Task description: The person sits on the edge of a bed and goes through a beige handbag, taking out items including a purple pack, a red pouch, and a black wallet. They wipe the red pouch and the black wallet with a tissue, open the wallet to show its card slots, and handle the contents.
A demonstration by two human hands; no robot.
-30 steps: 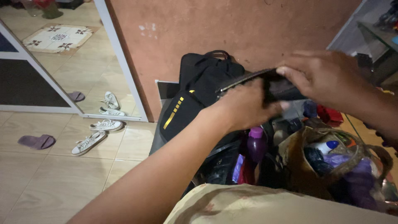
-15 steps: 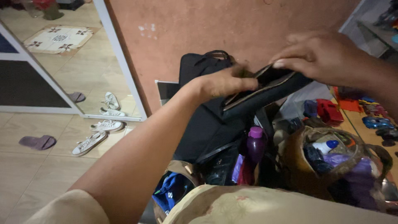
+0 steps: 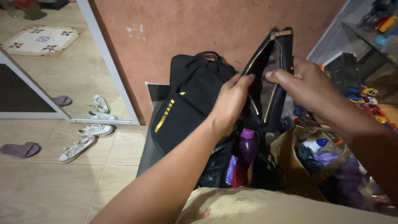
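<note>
Both hands grip a black zip pouch, held upright with its mouth pulled apart so the inside shows. The left hand pinches one lip and the right hand the other, above a black backpack leaning on the wall.

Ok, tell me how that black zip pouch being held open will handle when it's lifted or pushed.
The black zip pouch probably handles as soft and floppy: its sides bow apart where the left hand and right hand spread the mouth. It seems light, held upright by fingertips alone. The gold zipper edge likely gives the firmest grip.

Below your hands stand a purple bottle with a pink cap and a white, blue-capped bottle inside the brown bag.
</note>
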